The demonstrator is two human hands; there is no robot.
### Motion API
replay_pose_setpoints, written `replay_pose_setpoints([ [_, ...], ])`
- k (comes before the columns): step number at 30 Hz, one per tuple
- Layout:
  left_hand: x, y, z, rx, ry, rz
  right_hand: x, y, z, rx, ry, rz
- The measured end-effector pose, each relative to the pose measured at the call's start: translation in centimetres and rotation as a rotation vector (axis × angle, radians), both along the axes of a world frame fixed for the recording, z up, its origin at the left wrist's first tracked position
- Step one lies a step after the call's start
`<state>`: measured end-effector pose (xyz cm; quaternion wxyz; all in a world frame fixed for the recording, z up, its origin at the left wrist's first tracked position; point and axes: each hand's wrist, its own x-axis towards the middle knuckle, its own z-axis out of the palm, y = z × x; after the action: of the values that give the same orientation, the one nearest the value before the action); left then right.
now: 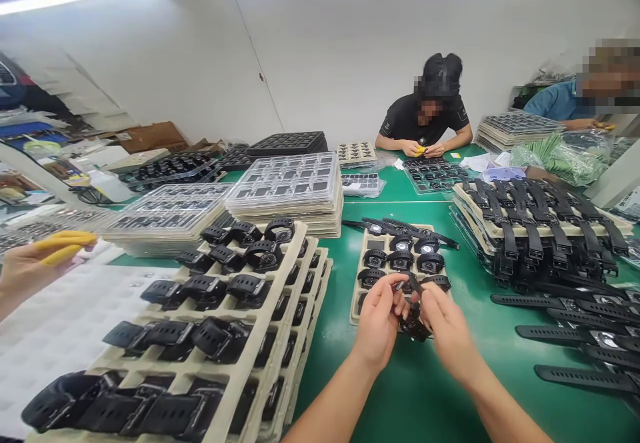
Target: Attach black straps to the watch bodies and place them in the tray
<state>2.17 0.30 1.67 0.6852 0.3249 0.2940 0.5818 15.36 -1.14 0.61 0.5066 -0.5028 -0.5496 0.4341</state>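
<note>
My left hand (379,320) and my right hand (446,323) meet over the near edge of a beige tray (354,310). Between them is a black smartwatch (415,323), its strap pinched in the fingers of both hands and its case hanging below. Several strapped watches (400,251) sit in the tray's pockets, some with their backs up. Loose watches with straps laid out (410,230) lie across the tray's far end. My fingers partly hide the strap's buckle end.
Stacked trays of looped watches (235,290) stand on the left. On the right are a tray stack draped with straps (540,216) and several flat watches (590,336). A yellow-fingertipped hand (50,253) of another person reaches in at left. Two co-workers (425,116) sit across the green table (327,363).
</note>
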Motion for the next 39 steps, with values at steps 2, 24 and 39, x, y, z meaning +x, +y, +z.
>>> replay_pose_setpoints([
  [2, 0.0, -0.1, 0.1, -0.006, 0.018, 0.022, -0.5, -0.1, 0.0, 0.016, -0.046, 0.020],
  [24, -0.3, -0.1, -1.4, 0.387, 0.644, 0.043, -1.0, 0.0, -0.7, -0.165, 0.278, 0.105],
  [39, -0.5, 0.3, -0.6, 0.040, 0.239, -0.323, 1.2, 0.8, -0.2, -0.055, 0.358, 0.195],
])
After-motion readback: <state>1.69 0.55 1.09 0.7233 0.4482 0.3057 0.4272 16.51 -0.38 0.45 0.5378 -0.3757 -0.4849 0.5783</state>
